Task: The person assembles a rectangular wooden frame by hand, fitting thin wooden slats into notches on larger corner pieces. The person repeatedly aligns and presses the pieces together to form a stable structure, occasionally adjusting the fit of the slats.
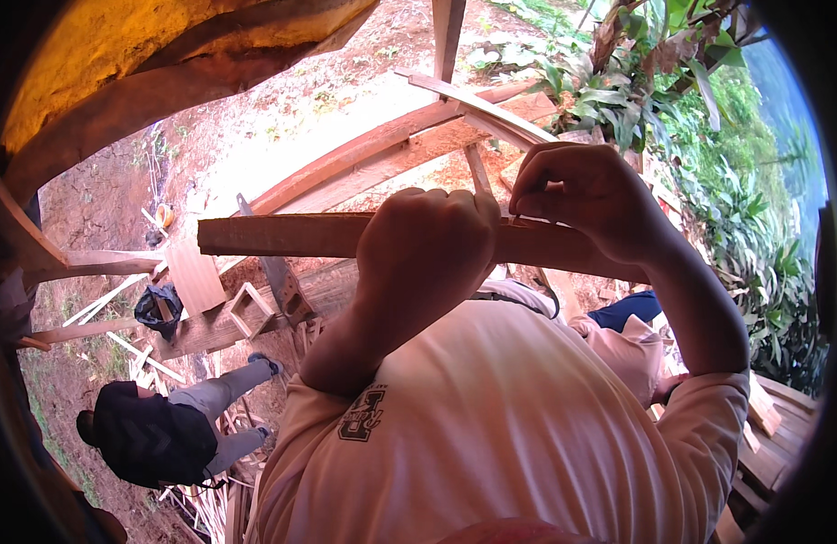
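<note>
A long reddish-brown wooden board runs crosswise in front of my chest, its sawn end at the left. My left hand is closed in a fist around the middle of the board, back of the hand toward me; its fingertips are hidden. To the right of it, my right hand is bent over the board's top edge. Thumb and fingers are pinched together there, close to a small pale speck on the wood. What they pinch is too small to make out.
Beyond lie long timbers and a handsaw by a small wooden frame. A black bag sits at the left. One person in dark clothing stands lower left; another in a pale shirt is at the right. An orange tarp hangs overhead.
</note>
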`<move>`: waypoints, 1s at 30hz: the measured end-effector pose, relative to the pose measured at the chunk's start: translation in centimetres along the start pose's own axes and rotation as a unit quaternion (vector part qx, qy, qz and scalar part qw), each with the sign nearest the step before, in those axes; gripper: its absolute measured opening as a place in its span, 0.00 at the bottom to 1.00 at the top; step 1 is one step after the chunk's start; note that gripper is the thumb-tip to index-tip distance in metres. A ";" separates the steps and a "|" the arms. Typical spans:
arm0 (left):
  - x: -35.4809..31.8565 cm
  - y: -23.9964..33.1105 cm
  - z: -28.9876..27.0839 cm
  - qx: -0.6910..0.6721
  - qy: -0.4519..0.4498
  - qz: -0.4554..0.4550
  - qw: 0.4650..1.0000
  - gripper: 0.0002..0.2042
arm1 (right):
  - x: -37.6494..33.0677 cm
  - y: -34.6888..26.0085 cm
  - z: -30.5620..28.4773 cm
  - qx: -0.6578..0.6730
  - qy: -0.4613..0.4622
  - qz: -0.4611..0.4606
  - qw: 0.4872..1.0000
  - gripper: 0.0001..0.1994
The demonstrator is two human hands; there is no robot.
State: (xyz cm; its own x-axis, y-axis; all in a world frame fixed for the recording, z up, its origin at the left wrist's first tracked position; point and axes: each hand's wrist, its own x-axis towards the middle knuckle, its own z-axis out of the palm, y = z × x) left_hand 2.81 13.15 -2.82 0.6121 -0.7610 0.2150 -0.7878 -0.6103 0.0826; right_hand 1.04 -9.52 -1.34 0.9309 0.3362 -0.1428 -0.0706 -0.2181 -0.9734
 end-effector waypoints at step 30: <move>0.1 -0.1 -0.1 0.007 -0.005 0.018 1.000 0.04 | 0.1 0.5 -0.4 0.000 -0.022 -0.014 1.000 0.01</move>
State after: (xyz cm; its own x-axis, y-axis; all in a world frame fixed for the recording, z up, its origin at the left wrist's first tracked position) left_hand 2.93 13.18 -2.72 0.5839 -0.7849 0.2074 -0.8085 -0.5854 0.0607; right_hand 1.23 -9.90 -1.75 0.9154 0.3828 -0.1242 -0.0452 -0.2088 -0.9769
